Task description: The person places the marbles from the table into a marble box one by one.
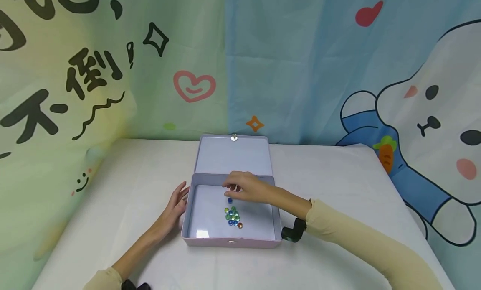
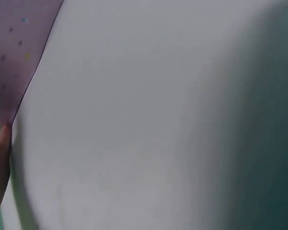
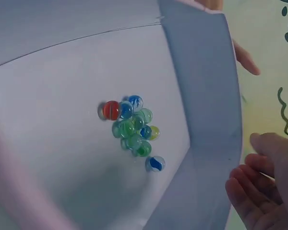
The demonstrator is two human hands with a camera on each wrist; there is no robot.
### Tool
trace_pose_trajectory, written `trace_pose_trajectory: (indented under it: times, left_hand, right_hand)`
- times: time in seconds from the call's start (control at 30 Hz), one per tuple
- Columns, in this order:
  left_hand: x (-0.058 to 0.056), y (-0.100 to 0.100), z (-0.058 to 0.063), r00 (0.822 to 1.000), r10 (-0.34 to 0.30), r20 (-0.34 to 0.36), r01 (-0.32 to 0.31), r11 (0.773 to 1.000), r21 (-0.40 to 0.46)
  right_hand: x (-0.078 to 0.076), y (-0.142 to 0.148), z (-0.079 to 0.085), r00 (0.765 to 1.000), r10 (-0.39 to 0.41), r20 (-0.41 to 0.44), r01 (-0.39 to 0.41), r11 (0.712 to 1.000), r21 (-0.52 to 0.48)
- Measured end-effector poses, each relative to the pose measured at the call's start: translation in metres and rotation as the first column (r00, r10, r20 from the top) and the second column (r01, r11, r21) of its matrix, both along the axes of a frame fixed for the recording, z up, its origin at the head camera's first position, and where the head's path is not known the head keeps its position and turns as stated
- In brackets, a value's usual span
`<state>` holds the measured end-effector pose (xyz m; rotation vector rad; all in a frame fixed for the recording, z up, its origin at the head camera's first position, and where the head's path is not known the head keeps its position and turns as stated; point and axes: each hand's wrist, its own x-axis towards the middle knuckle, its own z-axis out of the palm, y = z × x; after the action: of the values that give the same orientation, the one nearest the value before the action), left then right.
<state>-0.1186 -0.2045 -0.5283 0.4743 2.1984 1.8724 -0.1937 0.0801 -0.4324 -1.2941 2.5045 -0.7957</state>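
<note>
An opened pale pink-purple box [image 1: 210,242] lies on the table with a group of glass marbles [image 3: 127,128] on its floor. Most are green or blue; one orange-red marble [image 3: 112,110] sits at the group's edge, and a blue-swirled marble [image 3: 157,164] lies slightly apart. My right hand [image 1: 249,187] hovers over the box's back part, its fingers loosely bent and thumb apart, nothing visible between them. Beside the box's left wall rests my left hand [image 1: 176,204], fingertips at the wall. In the left wrist view the speckled outer wall [image 2: 24,52] meets a finger [image 2: 1,158].
The box's lid [image 1: 233,155] is tipped back behind it, with a metal clasp [image 1: 234,137] on its edge. A white cloth [image 1: 319,173] covers the table. Behind hangs a printed curtain [image 1: 285,72]. A black wrist device [image 1: 294,230] sits by the box's right side.
</note>
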Motion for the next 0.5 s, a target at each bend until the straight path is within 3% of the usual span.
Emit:
trace_pose_trajectory:
  times: [0.13, 0.2, 0.27, 0.33, 0.43, 0.5]
  left_hand:
    - [-0.007, -0.011, 0.007, 0.992, -0.063, -0.106, 0.065, 0.998, 0.02]
    - [-0.012, -0.017, 0.013, 0.983, -0.046, -0.179, 0.039, 0.998, -0.043]
    - [-0.015, -0.022, 0.019, 0.966, -0.012, -0.259, -0.033, 0.985, -0.169]
    - [-0.017, -0.026, 0.026, 0.945, 0.008, -0.327, -0.118, 0.941, -0.318]
    - [-0.018, -0.03, 0.036, 0.922, 0.003, -0.388, -0.218, 0.833, -0.509]
    - [-0.018, -0.032, 0.042, 0.918, -0.005, -0.396, -0.251, 0.766, -0.592]
  right_hand:
    - [0.009, 0.01, 0.008, 0.992, -0.017, -0.122, 0.017, 1.0, 0.003]
    - [0.014, 0.017, 0.013, 0.977, -0.036, -0.212, 0.041, 0.999, 0.017]
    - [0.018, 0.025, 0.017, 0.956, -0.077, -0.283, 0.089, 0.996, 0.029]
    - [0.022, 0.034, 0.018, 0.935, -0.136, -0.327, 0.157, 0.987, 0.041]
    - [0.026, 0.053, 0.018, 0.914, -0.237, -0.329, 0.271, 0.96, 0.063]
    - [0.028, 0.067, 0.018, 0.902, -0.295, -0.317, 0.337, 0.937, 0.087]
